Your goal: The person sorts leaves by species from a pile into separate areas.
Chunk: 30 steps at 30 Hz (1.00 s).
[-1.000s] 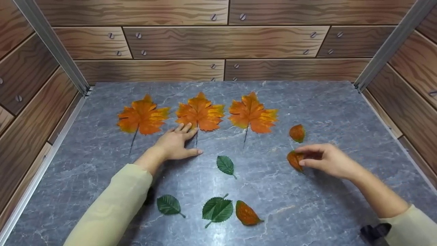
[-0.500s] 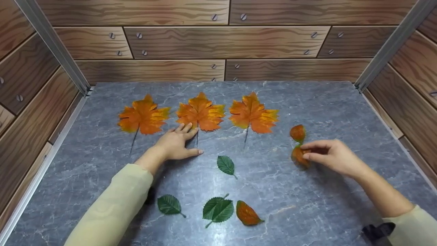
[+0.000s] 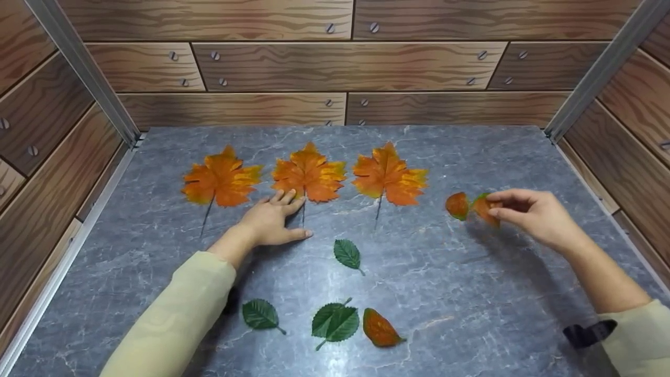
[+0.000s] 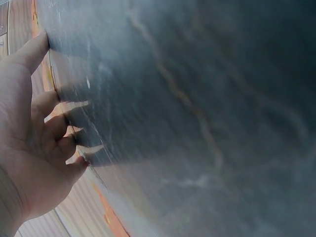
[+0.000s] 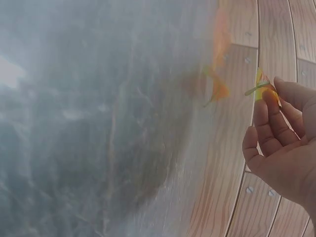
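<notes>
So the right hand has a small orange-and-green leaf pinched between thumb and fingers, over on the right side of the grey marbled tabletop. It's just right of a second small orange leaf lying on the surface; can't really tell if the edges touch. The left hand isn't gripping anything, it's just laid out with fingers spread and thumb stuck out, fingertips at the lower left edge of the middle maple leaf. That one sits in a row between the left maple leaf and the right maple leaf, all orange and yellow, stems pointing toward the person. Closer in there's a lone green leaf near the center, another green leaf nearer on the left, two overlapping green leaves, and a rusty orange leaf just beside that pair. Wood-look plank panels stand behind and on both sides.
</notes>
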### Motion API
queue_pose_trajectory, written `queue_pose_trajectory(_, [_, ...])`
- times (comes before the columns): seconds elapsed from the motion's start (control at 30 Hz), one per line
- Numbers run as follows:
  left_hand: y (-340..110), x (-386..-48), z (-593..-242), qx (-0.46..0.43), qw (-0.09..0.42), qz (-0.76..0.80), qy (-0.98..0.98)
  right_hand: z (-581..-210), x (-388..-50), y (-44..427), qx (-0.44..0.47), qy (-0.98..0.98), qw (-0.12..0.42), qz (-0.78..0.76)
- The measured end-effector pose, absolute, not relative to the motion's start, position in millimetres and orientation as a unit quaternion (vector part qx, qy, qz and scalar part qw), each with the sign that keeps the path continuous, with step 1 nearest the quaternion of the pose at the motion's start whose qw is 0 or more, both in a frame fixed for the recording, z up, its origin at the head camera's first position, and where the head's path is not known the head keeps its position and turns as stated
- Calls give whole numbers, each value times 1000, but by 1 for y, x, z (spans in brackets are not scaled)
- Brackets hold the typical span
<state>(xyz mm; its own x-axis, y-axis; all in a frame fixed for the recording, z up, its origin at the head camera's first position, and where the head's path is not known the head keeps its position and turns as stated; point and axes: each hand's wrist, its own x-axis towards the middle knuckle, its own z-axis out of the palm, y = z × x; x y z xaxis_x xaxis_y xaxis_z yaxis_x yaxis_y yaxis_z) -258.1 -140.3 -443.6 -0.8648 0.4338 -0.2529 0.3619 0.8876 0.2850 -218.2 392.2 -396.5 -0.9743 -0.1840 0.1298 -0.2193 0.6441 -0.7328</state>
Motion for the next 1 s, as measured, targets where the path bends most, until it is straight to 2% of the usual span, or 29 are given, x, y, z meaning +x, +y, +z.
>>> queue_pose_trajectory(0.4, [-140, -257, -441, 208, 158, 126, 957, -393, -236, 403, 74, -916, 8, 395])
queue_pose_trajectory(1.0, [-141, -259, -444, 204, 160, 125, 958, -423, -258, 412, 68, -919, -21, 387])
